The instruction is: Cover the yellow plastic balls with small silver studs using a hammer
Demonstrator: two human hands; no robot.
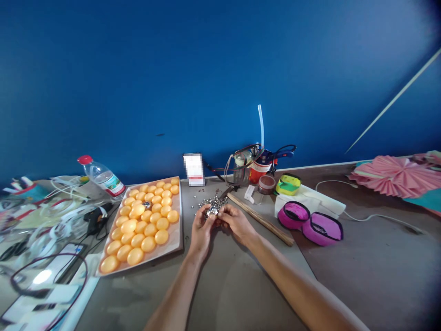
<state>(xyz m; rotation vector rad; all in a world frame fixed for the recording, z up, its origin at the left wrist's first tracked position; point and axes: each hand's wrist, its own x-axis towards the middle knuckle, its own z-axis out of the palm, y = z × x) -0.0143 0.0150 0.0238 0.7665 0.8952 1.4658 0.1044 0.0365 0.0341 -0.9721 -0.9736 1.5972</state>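
Observation:
Between the thumb and fingers of my left hand (202,230) is a shiny silver studded ball (212,211). My right hand (237,224) is closed in a pinch right beside the ball; whatever its fingertips hold is too small to make out. Just beyond both hands lies a loose pile of small silver studs (216,201), with a few strays to the left. On the left, a shallow white tray (180,216) bears many orange balls (148,243), and one small silver-covered piece (147,205) sits among them.
A wooden stick (263,220) lies right of my hands. Behind stand a glass jar (241,170), a red container (259,174) and a small round tub (267,183). Purple cases (322,229) lie farther right. A bottle (103,177) and tangled cables (58,230) crowd the left.

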